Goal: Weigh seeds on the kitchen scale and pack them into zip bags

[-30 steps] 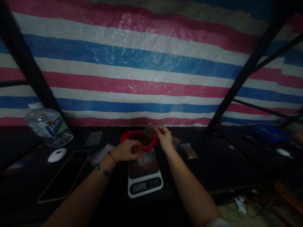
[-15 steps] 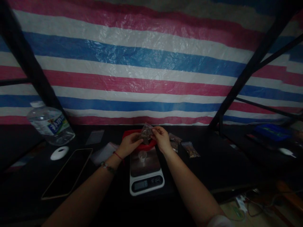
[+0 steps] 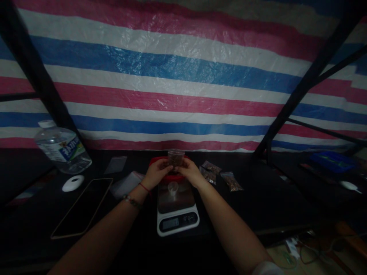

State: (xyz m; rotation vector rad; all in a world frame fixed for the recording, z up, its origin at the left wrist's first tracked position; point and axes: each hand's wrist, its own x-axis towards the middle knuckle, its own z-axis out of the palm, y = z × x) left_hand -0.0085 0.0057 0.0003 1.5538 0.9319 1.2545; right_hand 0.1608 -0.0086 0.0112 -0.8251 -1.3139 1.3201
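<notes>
A small clear zip bag (image 3: 176,156) with brown bits in it stands upright between my hands. My left hand (image 3: 158,172) pinches its lower left side, and my right hand (image 3: 189,171) grips its lower right side, thumbs close together. Behind and below them is a red tray (image 3: 155,159), largely covered by the hands. Nearer to me lies a white kitchen scale (image 3: 178,226) with a small clear cup (image 3: 172,188) on its dark plate. Right of my right hand, filled zip bags (image 3: 231,181) lie on the black table.
To the left are a large plastic bottle (image 3: 61,149), a white computer mouse (image 3: 73,183), a phone (image 3: 83,208), a flat clear bag (image 3: 116,165) and a pile of clear bags (image 3: 127,184). Black metal posts (image 3: 282,110) flank the striped sheet (image 3: 172,84). A blue object (image 3: 332,161) lies far right.
My right hand has moved down from the bag's upper edge to its lower side. The bag has turned from tilted to upright, facing me. The scale and cup have stayed put.
</notes>
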